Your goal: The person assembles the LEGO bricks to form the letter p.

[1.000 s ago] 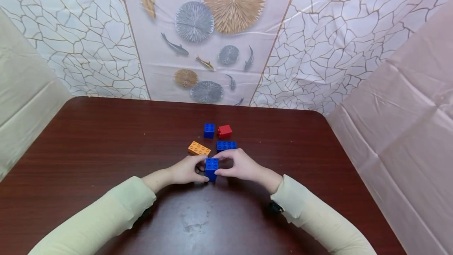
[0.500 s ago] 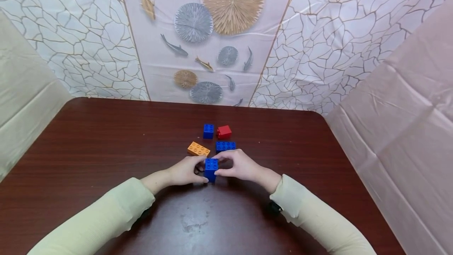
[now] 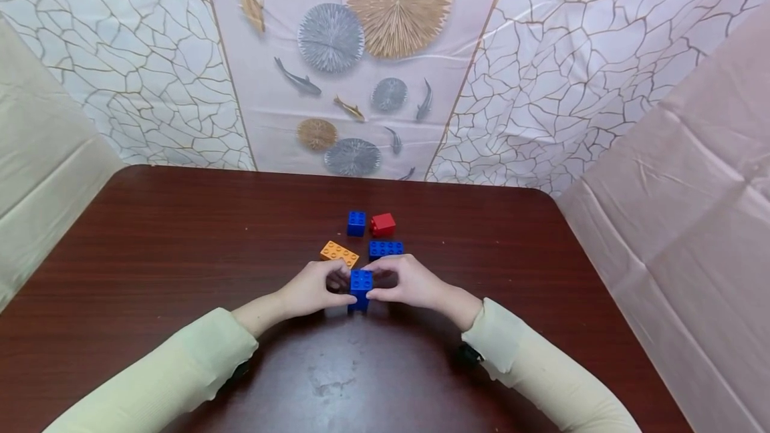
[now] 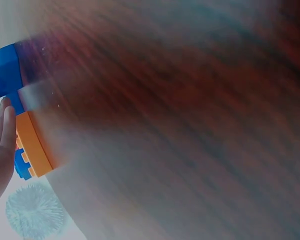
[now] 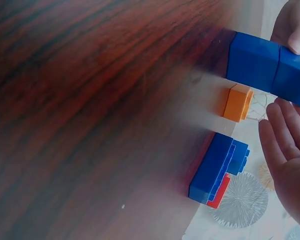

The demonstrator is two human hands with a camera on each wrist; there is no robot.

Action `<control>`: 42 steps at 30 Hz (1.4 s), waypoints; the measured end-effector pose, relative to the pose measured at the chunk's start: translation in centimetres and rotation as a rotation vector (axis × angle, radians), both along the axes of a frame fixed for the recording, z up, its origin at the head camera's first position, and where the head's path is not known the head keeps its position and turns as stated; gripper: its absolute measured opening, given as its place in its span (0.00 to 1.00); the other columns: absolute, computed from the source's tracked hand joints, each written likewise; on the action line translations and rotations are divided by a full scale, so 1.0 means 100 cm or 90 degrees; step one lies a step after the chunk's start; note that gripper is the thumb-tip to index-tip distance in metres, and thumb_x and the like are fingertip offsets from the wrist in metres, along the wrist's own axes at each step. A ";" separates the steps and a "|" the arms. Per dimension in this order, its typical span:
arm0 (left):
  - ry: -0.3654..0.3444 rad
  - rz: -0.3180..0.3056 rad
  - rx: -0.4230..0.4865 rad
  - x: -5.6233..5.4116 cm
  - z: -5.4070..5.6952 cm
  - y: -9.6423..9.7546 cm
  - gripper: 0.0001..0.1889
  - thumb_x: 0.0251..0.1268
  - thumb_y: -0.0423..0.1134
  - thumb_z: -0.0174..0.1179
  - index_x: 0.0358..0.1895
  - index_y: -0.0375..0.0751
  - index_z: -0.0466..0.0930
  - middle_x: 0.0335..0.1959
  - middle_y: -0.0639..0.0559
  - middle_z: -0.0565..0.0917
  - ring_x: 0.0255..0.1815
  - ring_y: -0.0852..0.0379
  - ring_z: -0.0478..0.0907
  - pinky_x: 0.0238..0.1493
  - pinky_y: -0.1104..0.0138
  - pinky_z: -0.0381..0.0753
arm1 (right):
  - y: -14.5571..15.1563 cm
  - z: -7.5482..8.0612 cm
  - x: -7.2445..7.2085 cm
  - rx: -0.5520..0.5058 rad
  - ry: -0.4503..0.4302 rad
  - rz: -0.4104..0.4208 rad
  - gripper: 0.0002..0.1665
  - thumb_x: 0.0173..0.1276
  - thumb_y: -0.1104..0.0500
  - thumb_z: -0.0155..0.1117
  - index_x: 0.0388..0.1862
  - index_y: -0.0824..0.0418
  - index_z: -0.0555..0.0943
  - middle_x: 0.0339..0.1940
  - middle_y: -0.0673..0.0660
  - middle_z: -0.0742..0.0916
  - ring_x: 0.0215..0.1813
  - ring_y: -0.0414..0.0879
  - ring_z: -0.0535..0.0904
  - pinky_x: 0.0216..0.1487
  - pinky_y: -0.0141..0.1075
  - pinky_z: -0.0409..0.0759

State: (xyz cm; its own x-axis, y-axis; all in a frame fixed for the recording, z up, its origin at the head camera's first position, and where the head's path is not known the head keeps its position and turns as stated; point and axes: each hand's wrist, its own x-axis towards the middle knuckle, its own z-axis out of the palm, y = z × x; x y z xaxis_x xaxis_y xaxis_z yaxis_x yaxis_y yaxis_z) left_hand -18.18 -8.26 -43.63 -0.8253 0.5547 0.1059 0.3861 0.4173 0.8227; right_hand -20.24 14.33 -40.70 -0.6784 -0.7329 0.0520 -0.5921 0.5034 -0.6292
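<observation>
Two blue toy building bricks (image 3: pixel 359 299) stand stacked on the table before me, studs up; the seam between them shows on the blue bricks (image 5: pixel 255 61) in the right wrist view. My right hand (image 3: pixel 409 280) pinches the stack from the right with thumb and forefinger. On the other side, my left hand (image 3: pixel 307 289) holds it, its thumb on the near left edge of the upper brick; its far fingertips are partly hidden. In the left wrist view, the left hand (image 4: pixel 0 160) appears below the blue brick (image 4: pixel 2 72), only partly in frame.
Just beyond my hands lie an orange brick (image 3: pixel 339 254) and a long blue brick (image 3: pixel 386 248). Farther back are a small blue brick (image 3: pixel 356 223) and a red brick (image 3: pixel 382 224) on its side. A patterned cloth (image 3: pixel 385 146) hangs behind the brown table (image 3: pixel 180 239).
My left hand has shifted slightly left, and its thumb has moved up the stack. The right hand and the stack have hardly moved; the loose bricks lie as before.
</observation>
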 end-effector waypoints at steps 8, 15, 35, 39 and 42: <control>0.004 -0.003 -0.012 -0.001 0.001 0.001 0.15 0.52 0.44 0.69 0.37 0.41 0.75 0.35 0.51 0.85 0.37 0.61 0.82 0.44 0.68 0.82 | 0.005 0.003 -0.002 0.004 -0.032 0.010 0.25 0.58 0.52 0.69 0.54 0.58 0.79 0.51 0.54 0.85 0.50 0.44 0.82 0.53 0.35 0.80; 0.010 -0.001 -0.021 -0.001 0.001 0.000 0.15 0.52 0.44 0.69 0.36 0.41 0.74 0.34 0.50 0.84 0.36 0.60 0.81 0.42 0.69 0.82 | 0.019 0.002 -0.018 -0.047 -0.074 -0.045 0.24 0.57 0.59 0.70 0.52 0.65 0.78 0.47 0.61 0.85 0.47 0.51 0.81 0.49 0.42 0.81; 0.007 -0.010 -0.024 -0.004 -0.001 0.000 0.16 0.53 0.44 0.69 0.36 0.40 0.73 0.35 0.49 0.83 0.38 0.59 0.81 0.43 0.67 0.82 | 0.028 -0.017 -0.057 -0.068 -0.136 -0.277 0.27 0.57 0.58 0.70 0.56 0.61 0.76 0.56 0.61 0.81 0.55 0.54 0.75 0.59 0.47 0.75; 0.009 -0.012 -0.027 -0.004 -0.001 0.000 0.16 0.53 0.44 0.68 0.36 0.40 0.73 0.35 0.49 0.83 0.38 0.59 0.81 0.43 0.68 0.82 | 0.028 -0.022 -0.059 -0.045 -0.138 -0.287 0.27 0.57 0.56 0.70 0.56 0.60 0.77 0.57 0.60 0.81 0.57 0.54 0.74 0.60 0.47 0.74; 0.007 -0.012 -0.029 -0.004 -0.001 0.000 0.16 0.53 0.44 0.68 0.36 0.40 0.73 0.35 0.50 0.83 0.38 0.59 0.81 0.43 0.68 0.82 | 0.028 -0.024 -0.059 -0.025 -0.136 -0.286 0.28 0.57 0.55 0.70 0.57 0.59 0.77 0.58 0.59 0.80 0.57 0.54 0.74 0.60 0.48 0.73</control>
